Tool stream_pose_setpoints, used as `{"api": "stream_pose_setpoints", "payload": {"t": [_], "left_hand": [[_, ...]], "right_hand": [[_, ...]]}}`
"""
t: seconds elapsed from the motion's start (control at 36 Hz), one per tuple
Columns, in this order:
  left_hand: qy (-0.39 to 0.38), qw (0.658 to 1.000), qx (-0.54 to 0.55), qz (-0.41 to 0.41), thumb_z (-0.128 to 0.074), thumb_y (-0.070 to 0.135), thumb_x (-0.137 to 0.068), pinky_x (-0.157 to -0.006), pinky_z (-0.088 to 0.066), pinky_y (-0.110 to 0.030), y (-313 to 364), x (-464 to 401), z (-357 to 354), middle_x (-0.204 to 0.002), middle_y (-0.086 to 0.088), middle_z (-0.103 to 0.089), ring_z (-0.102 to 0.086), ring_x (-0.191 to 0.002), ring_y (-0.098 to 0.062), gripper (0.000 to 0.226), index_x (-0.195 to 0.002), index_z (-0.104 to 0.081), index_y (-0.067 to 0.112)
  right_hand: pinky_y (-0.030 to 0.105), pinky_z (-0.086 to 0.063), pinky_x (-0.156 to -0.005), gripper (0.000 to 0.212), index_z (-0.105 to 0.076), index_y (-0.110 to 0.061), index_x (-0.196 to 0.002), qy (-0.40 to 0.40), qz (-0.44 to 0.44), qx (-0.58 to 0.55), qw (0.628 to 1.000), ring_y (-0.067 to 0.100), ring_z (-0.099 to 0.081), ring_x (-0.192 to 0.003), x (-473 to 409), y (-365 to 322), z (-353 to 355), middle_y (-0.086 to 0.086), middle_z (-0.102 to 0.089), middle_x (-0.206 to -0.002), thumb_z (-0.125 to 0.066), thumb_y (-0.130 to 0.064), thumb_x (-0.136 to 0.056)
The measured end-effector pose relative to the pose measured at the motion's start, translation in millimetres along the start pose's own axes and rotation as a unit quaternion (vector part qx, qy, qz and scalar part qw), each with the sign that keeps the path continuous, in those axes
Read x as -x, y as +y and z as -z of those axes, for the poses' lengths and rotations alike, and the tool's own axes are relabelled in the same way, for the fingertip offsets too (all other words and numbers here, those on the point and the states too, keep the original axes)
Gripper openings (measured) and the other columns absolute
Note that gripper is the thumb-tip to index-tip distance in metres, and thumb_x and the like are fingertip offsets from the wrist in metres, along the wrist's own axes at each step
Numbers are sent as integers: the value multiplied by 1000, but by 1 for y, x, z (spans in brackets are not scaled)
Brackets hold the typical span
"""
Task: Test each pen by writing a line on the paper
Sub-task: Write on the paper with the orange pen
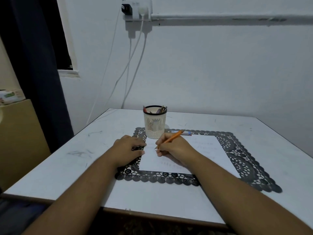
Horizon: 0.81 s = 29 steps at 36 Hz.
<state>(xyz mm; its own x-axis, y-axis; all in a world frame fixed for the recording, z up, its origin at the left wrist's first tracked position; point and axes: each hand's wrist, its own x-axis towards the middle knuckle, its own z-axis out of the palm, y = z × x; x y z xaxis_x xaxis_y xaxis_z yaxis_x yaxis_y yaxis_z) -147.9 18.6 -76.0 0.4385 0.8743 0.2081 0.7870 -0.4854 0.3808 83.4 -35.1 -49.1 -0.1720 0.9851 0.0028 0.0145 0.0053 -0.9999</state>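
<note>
While the left hand (129, 149) lies flat, fingers spread, pinning the white paper's (199, 155) left edge, the right hand (172, 147) pinches an orange pen (171, 139), tip touching the sheet.

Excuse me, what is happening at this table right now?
A person sits at a white table and tests pens. The right hand holds an orange pen with its tip at the sheet of paper, near the left edge. The left hand presses flat at the paper's left edge, on the black lace mat. More pens stand in a cream pen holder behind the paper, and another pen lies beside it on the mat.
</note>
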Motion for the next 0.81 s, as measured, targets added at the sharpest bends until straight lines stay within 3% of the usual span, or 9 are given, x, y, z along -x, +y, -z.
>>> {"api": "stream_pose_setpoints", "payload": {"t": [0.19,0.33,0.5,0.81], "left_hand": [[-5,1000,0,10,-66,47,-96,-119,-24,-46,3,-1,-1,-148,23,-52,-35,-139,-14,40,-136,-63,43],[1,1000,6,6,-67,48,-96,-119,-25,-48,2,-2,-2,-148,23,-52,-36,-139,-15,40,-135,-63,46],[-10,1000,-3,8,-65,50,-96,-118,-25,-46,3,-1,-1,-149,23,-51,-35,-140,-16,38,-134,-63,49],[-5,1000,8,20,-65,43,-98,-119,-22,-44,8,3,1,-150,23,-49,-33,-141,-15,38,-135,-63,46]], "right_hand": [[41,-57,-76,15,-63,-1,-87,2,31,42,999,34,-60,-76,-5,6,-9,24,-61,-81,-63,14,-87],[34,-57,-63,16,-61,-2,-85,13,36,52,998,30,-60,-67,-8,6,-8,23,-61,-75,-62,14,-89],[31,-51,-58,17,-61,-1,-87,-4,34,45,998,27,-56,-65,-6,8,-9,22,-57,-78,-60,16,-89],[35,-54,-63,18,-61,-6,-82,20,36,63,997,31,-58,-71,-15,14,-8,20,-60,-76,-64,10,-89]]}}
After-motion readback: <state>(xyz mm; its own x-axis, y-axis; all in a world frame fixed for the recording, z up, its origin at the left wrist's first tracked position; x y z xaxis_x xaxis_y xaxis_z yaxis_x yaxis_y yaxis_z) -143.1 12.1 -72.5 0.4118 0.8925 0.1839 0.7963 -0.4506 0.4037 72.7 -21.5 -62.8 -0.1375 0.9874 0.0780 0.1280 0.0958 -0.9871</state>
